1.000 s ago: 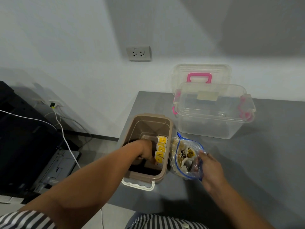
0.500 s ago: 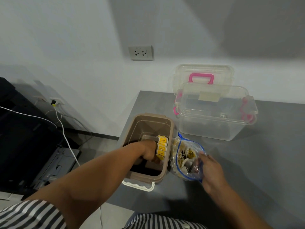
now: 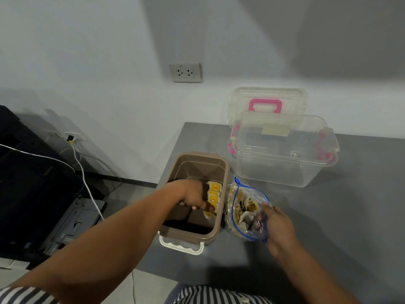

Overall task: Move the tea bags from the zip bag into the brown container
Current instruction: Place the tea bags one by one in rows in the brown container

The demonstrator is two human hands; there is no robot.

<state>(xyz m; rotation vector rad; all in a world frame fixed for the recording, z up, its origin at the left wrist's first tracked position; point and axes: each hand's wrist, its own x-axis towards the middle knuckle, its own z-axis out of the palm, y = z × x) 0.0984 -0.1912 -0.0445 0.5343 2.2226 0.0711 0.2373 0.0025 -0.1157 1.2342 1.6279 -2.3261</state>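
Note:
The open brown container (image 3: 198, 157) stands at the table's left edge. My left hand (image 3: 192, 195) is down inside it, fingers curled around a stack of yellow-tagged tea bags (image 3: 213, 195) pressed against the container's right wall. Just to the right lies the clear zip bag (image 3: 246, 210) with a blue seal, open and holding several more tea bags. My right hand (image 3: 277, 227) pinches the bag's near right edge and holds it open.
A clear plastic box (image 3: 282, 150) with pink latches stands behind the bag, its lid (image 3: 266, 104) with a pink handle leaning on the wall. The grey table (image 3: 339, 216) ends just left of the brown container. Cables and a dark machine (image 3: 26, 183) sit on the floor at left.
My left hand has pushed the stack of tea bags slightly deeper along the container's right wall. My right hand keeps its hold on the zip bag.

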